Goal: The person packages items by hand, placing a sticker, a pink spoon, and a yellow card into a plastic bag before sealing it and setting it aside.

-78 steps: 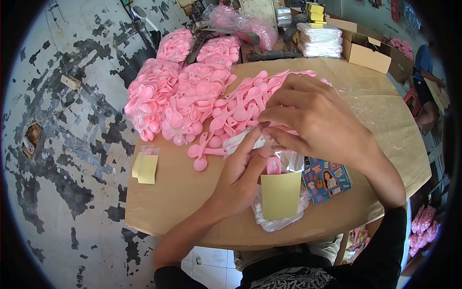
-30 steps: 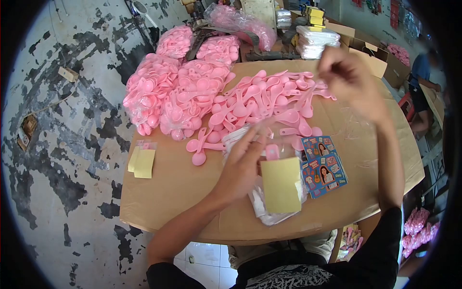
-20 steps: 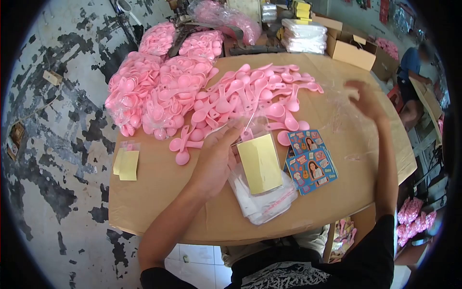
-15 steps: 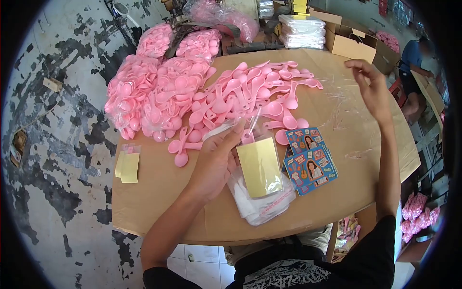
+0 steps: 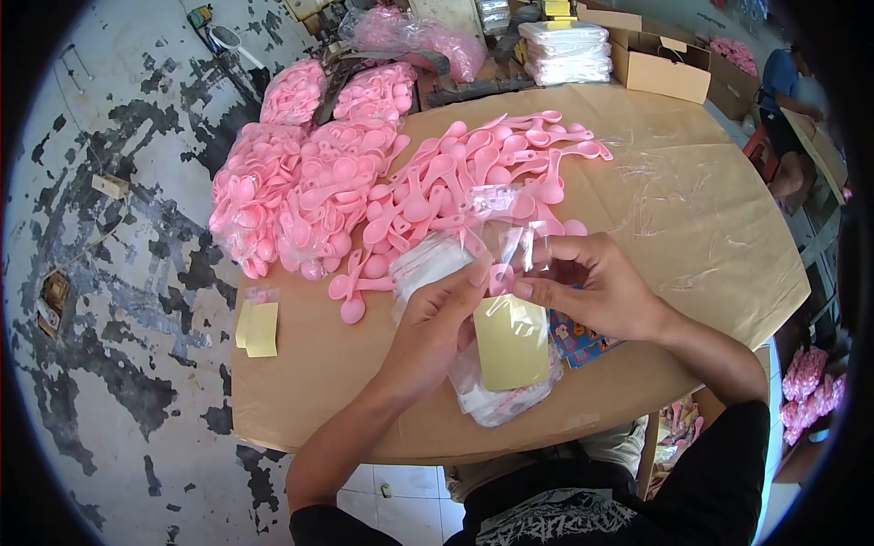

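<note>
My left hand [image 5: 439, 320] pinches the left side of a clear plastic bag [image 5: 517, 244] with its thumb. From the other side, my right hand [image 5: 603, 284] is closed on the bag's upper part, thumb and fingers together. Inside the bag are a yellow card [image 5: 512, 350] and the holed end of a pink spoon [image 5: 500, 280]; the rest of that spoon is hidden. Beneath lies a stack of flat clear bags [image 5: 487, 403]. Blue printed cards [image 5: 584, 344] lie partly covered by my right hand. Loose pink spoons [image 5: 446, 171] spread out beyond both hands.
Large bags of pink spoons [image 5: 332, 182] crowd the table's left side. Two filled small bags with yellow cards [image 5: 261, 329] lie at the left edge. Behind stand wrapped white stacks [image 5: 566, 55] and a cardboard box [image 5: 663, 68]. Another person [image 5: 785, 91] sits far right.
My right hand has come down from the raised position at the right and gripped the bag's upper part. My left hand still holds the bag, which now sits more upright and slightly farther right.
</note>
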Motion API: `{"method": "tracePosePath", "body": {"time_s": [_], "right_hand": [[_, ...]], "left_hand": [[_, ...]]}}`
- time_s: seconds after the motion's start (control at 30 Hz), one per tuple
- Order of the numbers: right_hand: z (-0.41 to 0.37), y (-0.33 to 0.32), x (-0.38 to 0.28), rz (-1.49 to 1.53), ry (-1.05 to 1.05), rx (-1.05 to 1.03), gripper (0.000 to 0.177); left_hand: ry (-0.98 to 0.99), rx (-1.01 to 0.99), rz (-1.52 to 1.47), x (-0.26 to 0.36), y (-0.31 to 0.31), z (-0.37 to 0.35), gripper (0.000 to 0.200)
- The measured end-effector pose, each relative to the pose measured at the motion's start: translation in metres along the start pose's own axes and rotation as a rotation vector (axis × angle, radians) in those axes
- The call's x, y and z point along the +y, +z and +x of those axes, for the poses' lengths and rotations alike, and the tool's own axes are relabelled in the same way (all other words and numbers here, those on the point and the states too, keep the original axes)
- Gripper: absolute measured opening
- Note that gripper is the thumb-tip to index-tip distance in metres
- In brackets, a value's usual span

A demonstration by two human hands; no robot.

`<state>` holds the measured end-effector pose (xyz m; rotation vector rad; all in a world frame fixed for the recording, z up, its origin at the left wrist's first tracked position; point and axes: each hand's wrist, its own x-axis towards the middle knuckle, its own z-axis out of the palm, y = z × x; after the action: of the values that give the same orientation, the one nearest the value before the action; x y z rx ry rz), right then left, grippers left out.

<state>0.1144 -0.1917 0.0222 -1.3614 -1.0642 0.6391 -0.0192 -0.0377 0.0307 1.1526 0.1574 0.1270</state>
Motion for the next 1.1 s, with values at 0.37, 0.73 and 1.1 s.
{"method": "tracePosePath", "body": {"time_s": [0.37,0.73,1.1], "right_hand": [[0.000,-0.006,-0.002,0.037,-0.032,-0.029,0.018],[-0.001,-0.003,-0.003,-0.032,-0.120,0.155,0.017],[0.004,-0.028,-0.004,-0.386,-0.530,-0.076,0.028]], "left_hand": [[0.061,-0.040,0.086,-0.002,-0.003,0.003,0.046],[0.159,-0.096,0.323,0.011,-0.022,0.008,0.026],[0.228,-0.169,0.462,0.012,-0.029,0.007,0.015]]}}
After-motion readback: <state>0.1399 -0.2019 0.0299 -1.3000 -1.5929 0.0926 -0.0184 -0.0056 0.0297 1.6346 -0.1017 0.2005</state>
